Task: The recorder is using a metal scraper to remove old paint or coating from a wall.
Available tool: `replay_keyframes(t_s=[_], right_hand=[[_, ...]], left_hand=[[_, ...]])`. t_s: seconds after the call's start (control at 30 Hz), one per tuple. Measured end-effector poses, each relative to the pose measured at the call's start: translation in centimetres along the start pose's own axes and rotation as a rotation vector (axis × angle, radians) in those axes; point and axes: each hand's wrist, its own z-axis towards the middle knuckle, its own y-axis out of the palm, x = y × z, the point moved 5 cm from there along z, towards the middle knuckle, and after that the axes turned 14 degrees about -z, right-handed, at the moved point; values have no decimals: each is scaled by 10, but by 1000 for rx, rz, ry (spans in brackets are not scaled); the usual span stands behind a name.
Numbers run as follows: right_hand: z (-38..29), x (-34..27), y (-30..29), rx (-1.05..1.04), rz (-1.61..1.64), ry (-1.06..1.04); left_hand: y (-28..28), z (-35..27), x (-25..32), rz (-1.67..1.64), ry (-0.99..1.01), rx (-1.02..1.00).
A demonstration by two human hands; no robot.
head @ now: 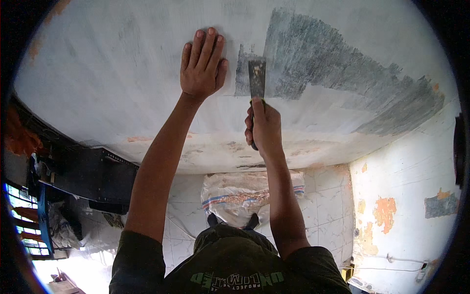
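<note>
My right hand is closed around the dark handle of a putty knife, its thumb extended towards the blade. The worn metal blade points up the picture, its tip at the edge of a scraped grey patch on the wall. To its left, my left hand lies palm down on the white painted wall, holding nothing, its fingers extended. A large grey area with ragged edges spreads right of the blade, where the white coating is absent.
A white woven plastic sack with debris on it lies on the tiled floor at the wall's foot, by my feet. Black furniture stands at left. The right side wall has peeled patches and a cable low down.
</note>
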Motion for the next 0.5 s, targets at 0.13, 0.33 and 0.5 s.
replay_keyframes(t_s=[0.13,0.33,0.5], right_hand=[[3,-20,4,0,-3,-58],[-3,10,2,-2,13,4],[5,-22,3,-16,19,-108]], left_hand=[[-2,-3,-3,6,10,-11],[-1,-3,2,35,-8,4],[-4,-2,0,36,-2,15]])
